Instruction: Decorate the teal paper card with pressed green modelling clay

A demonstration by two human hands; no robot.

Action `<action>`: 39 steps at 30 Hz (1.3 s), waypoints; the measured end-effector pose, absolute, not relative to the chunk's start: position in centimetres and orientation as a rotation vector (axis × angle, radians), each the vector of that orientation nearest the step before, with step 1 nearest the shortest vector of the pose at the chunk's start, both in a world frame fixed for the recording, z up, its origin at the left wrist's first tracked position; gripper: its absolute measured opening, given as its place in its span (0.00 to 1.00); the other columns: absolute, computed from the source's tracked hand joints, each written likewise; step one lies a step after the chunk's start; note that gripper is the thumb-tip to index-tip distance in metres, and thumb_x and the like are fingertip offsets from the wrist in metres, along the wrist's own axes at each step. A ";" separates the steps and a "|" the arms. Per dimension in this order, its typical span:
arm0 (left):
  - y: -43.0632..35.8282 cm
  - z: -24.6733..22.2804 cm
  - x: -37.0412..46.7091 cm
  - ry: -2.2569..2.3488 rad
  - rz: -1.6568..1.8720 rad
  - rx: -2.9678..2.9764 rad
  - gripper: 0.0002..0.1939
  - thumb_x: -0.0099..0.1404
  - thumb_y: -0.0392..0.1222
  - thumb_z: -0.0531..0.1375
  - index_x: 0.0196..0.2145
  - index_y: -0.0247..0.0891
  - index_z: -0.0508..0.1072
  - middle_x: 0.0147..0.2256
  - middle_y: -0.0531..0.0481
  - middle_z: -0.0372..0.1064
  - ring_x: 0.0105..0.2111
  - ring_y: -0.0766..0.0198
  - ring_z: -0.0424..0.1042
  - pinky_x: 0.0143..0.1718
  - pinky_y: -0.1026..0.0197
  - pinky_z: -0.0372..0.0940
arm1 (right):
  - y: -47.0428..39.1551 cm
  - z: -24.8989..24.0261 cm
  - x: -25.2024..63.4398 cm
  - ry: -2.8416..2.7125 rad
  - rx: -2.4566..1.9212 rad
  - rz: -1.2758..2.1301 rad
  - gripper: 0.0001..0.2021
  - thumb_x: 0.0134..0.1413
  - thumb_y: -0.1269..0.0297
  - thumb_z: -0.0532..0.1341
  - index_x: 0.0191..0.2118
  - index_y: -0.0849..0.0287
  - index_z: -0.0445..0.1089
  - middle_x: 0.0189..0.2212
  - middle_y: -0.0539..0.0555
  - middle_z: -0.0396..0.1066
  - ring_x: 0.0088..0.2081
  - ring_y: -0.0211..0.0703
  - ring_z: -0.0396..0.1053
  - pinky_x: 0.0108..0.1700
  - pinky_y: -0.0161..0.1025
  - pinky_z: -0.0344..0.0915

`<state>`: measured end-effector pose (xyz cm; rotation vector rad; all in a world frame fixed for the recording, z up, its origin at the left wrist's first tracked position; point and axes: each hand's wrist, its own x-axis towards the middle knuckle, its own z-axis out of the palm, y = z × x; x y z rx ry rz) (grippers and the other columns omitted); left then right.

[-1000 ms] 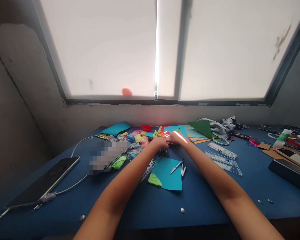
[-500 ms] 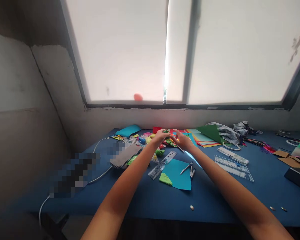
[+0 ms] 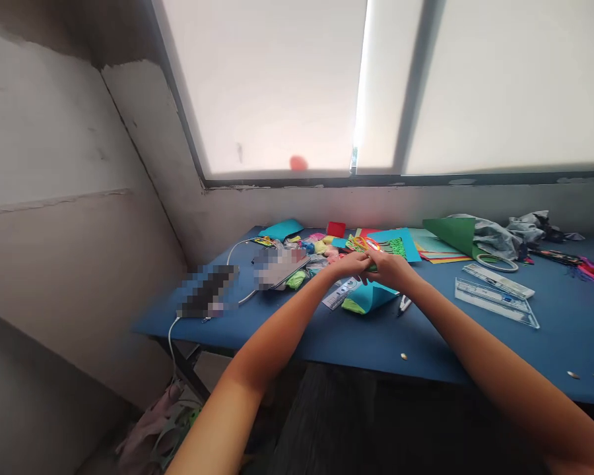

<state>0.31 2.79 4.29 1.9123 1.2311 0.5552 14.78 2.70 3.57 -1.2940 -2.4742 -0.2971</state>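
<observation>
My left hand point(image 3: 352, 265) and my right hand point(image 3: 392, 270) meet over the middle of the table, fingers closed together. A bit of green shows between them, but what they hold is mostly hidden. Right below, a blue paper sheet point(image 3: 375, 298) is curled up at its far side, close under my right fingers; whether they touch it I cannot tell. Light green clay point(image 3: 354, 307) lies on the sheet's near left corner. Partly covered by my left hand is a clear ruler point(image 3: 340, 295). A compass point(image 3: 404, 304) lies beside my right wrist.
Behind my hands are a picture on blue paper point(image 3: 410, 245) and coloured sheets point(image 3: 440, 243). Further right are a white ring point(image 3: 496, 262) and a clear plastic case point(image 3: 495, 303). Leftward lie a phone-like device point(image 3: 284, 272) and cables. A small shell point(image 3: 404, 356) rests near the front edge.
The view has tilted down and turned left. My hands have come closer to me and drawn together over the blue sheet, which lay flat before and is now curled up.
</observation>
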 end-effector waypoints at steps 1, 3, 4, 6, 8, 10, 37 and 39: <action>2.6 4.4 0.4 1.274 0.524 1.977 0.16 0.70 0.47 0.58 0.50 0.34 0.70 0.47 0.45 0.70 0.43 0.59 0.73 0.44 0.51 0.71 | 2.7 3.6 14.9 -2.480 -1.321 -0.311 0.20 0.52 0.52 0.63 0.46 0.60 0.74 0.39 0.62 0.78 0.39 0.56 0.76 0.33 0.39 0.65; 2.2 4.6 0.6 1.373 0.497 2.115 0.15 0.70 0.47 0.58 0.49 0.35 0.70 0.48 0.45 0.69 0.44 0.58 0.72 0.45 0.51 0.71 | 2.8 3.6 14.9 -2.491 -1.358 -0.337 0.16 0.51 0.52 0.63 0.41 0.58 0.76 0.36 0.60 0.79 0.37 0.55 0.76 0.31 0.37 0.62; 2.0 4.7 0.6 1.417 0.494 2.175 0.15 0.70 0.46 0.58 0.49 0.36 0.70 0.49 0.44 0.69 0.45 0.58 0.72 0.47 0.50 0.70 | 2.9 3.6 14.9 -2.501 -1.367 -0.347 0.14 0.52 0.53 0.63 0.39 0.57 0.77 0.35 0.59 0.79 0.36 0.54 0.76 0.31 0.37 0.61; 1.7 4.9 0.7 1.484 0.502 2.274 0.14 0.69 0.46 0.59 0.49 0.36 0.70 0.49 0.44 0.69 0.46 0.58 0.71 0.48 0.49 0.69 | 3.0 3.6 15.0 -2.530 -1.377 -0.356 0.12 0.54 0.54 0.62 0.35 0.54 0.78 0.33 0.56 0.79 0.35 0.51 0.75 0.30 0.36 0.58; 1.7 5.0 0.6 1.506 0.532 2.339 0.10 0.69 0.43 0.59 0.44 0.34 0.72 0.45 0.46 0.71 0.44 0.58 0.71 0.48 0.51 0.67 | 3.0 3.7 15.0 -2.556 -1.392 -0.347 0.12 0.56 0.54 0.61 0.33 0.54 0.78 0.31 0.55 0.79 0.34 0.50 0.75 0.29 0.35 0.56; 1.8 5.0 0.5 1.481 0.593 2.373 0.07 0.68 0.36 0.57 0.33 0.34 0.73 0.36 0.46 0.73 0.41 0.57 0.71 0.46 0.56 0.64 | 3.0 3.7 15.0 -2.567 -1.415 -0.319 0.14 0.59 0.54 0.58 0.35 0.55 0.79 0.32 0.56 0.78 0.35 0.49 0.74 0.30 0.35 0.56; 3.0 4.3 -0.2 1.217 0.919 1.717 0.21 0.72 0.42 0.54 0.21 0.37 0.59 0.16 0.58 0.54 0.15 0.74 0.53 0.21 0.66 0.48 | 5.3 2.4 16.2 -2.029 -0.883 0.857 0.18 0.57 0.49 0.62 0.40 0.61 0.73 0.32 0.54 0.72 0.27 0.38 0.68 0.25 0.33 0.64; 3.3 4.0 -0.2 1.221 0.940 1.719 0.20 0.72 0.39 0.55 0.22 0.37 0.59 0.16 0.58 0.55 0.15 0.74 0.54 0.21 0.66 0.48 | 5.3 2.6 16.2 -1.899 -0.906 1.031 0.19 0.56 0.46 0.63 0.36 0.61 0.73 0.29 0.53 0.70 0.26 0.36 0.67 0.22 0.31 0.63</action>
